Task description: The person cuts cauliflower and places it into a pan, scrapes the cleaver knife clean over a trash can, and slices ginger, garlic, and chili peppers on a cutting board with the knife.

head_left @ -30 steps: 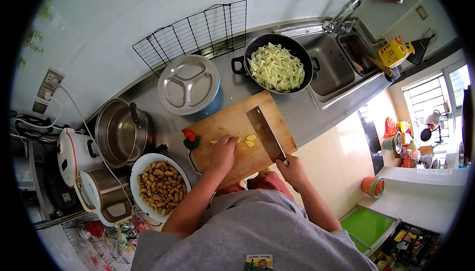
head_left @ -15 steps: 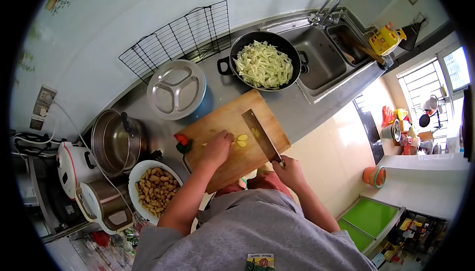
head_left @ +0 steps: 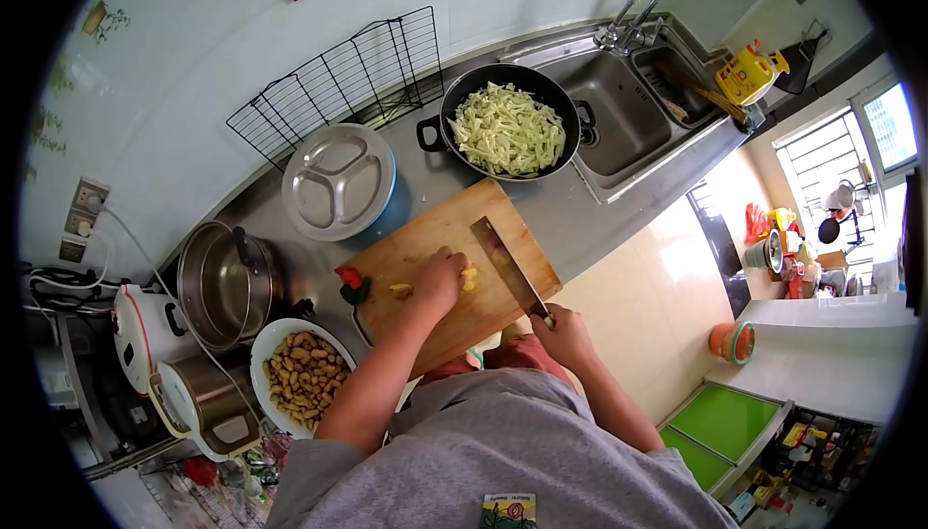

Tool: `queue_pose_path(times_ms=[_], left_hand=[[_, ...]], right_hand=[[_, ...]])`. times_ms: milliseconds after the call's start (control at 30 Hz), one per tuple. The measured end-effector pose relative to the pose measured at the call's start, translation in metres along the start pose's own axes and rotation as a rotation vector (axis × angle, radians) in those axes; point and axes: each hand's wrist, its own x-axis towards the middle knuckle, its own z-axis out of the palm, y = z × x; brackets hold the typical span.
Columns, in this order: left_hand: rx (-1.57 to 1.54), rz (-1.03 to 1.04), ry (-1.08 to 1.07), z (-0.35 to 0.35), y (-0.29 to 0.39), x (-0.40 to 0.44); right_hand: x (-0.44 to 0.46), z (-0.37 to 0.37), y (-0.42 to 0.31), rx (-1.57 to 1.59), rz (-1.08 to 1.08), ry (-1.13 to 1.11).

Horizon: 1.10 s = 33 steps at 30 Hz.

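Observation:
My right hand (head_left: 564, 334) is wrapped round the handle of a cleaver (head_left: 510, 268). Its broad blade lies across the right part of the wooden cutting board (head_left: 454, 326). My left hand (head_left: 437, 283) is over the middle of the board, fingers bent and drawn together at a few pale yellow slices (head_left: 470, 279), which look like ginger. Its fingers partly cover the slices. Another small yellow piece (head_left: 400, 290) lies left of that hand. Red and green peppers (head_left: 354, 285) sit at the board's left edge.
Behind the board stand a black pan (head_left: 509, 173) of shredded pale green vegetable and a divided metal plate (head_left: 338, 181). A white bowl (head_left: 259, 374) of peanuts in shells and a steel pot (head_left: 217, 283) are at left. The sink (head_left: 623, 123) is at back right.
My left hand has moved slightly right, onto the yellow slices, uncovering the small piece on its left. The cleaver and my right hand stay nearly still. The view has shifted slightly.

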Motion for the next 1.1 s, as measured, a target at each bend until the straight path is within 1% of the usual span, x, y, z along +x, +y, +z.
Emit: queue_pose_path(times_ms=[133,200,233,300,333,400,433,500,533,633,700,733,800,833,900,933,1000,1100], left_hand=[[-0.010,-0.024,-0.064,0.002,-0.003,0.002],[-0.386,-0.211,-0.029,0.004,-0.006,-0.002],[-0.386,-0.210,-0.034,0.005,-0.007,-0.005],[-0.489,-0.350,0.047,0.008,-0.010,-0.013],[-0.487,-0.352,0.046,0.011,-0.012,-0.018],[-0.563,-0.453,-0.022,0.015,-0.012,-0.024],[-0.563,-0.453,-0.022,0.014,-0.009,-0.026],[-0.621,-0.566,-0.027,0.013,-0.001,-0.030],[-0.621,-0.566,-0.027,0.019,-0.004,-0.031],[-0.581,-0.528,0.019,0.025,-0.006,-0.038],[-0.176,-0.214,0.090,0.019,0.000,-0.044],[-0.177,-0.214,0.089,0.015,0.002,-0.047],[0.035,0.136,0.222,0.008,0.005,-0.052],[0.034,0.136,0.220,0.005,0.006,-0.053],[0.107,0.290,0.205,0.000,0.007,-0.053],[0.105,0.290,0.204,0.003,0.004,-0.053],[0.142,0.372,0.210,0.013,-0.008,-0.054],[0.158,0.337,0.186,0.027,-0.022,-0.054]], right_hand=[[0.000,-0.007,-0.006,-0.049,0.070,-0.053],[-0.001,-0.007,-0.005,-0.038,0.074,-0.050],[-0.002,-0.007,-0.006,-0.036,0.078,-0.050],[-0.003,-0.008,-0.008,-0.041,0.079,-0.059],[-0.003,-0.006,-0.006,-0.039,0.080,-0.061],[-0.003,-0.003,-0.003,-0.058,0.016,-0.047],[-0.005,-0.002,-0.003,-0.058,0.017,-0.046],[-0.007,0.001,-0.006,-0.147,0.004,-0.025],[-0.008,0.002,-0.008,-0.147,0.005,-0.025],[-0.011,0.003,-0.011,-0.226,-0.032,-0.035],[-0.013,0.005,-0.009,-0.290,-0.057,-0.058],[-0.014,0.006,-0.009,-0.291,-0.056,-0.058],[-0.018,0.008,-0.010,-0.362,-0.038,-0.073],[-0.020,0.009,-0.009,-0.362,-0.036,-0.073],[-0.022,0.009,-0.009,-0.414,-0.035,-0.096],[-0.024,0.008,-0.011,-0.415,-0.033,-0.096],[-0.030,0.006,-0.016,-0.446,-0.034,-0.163],[-0.035,0.011,-0.015,-0.512,-0.034,-0.169]])
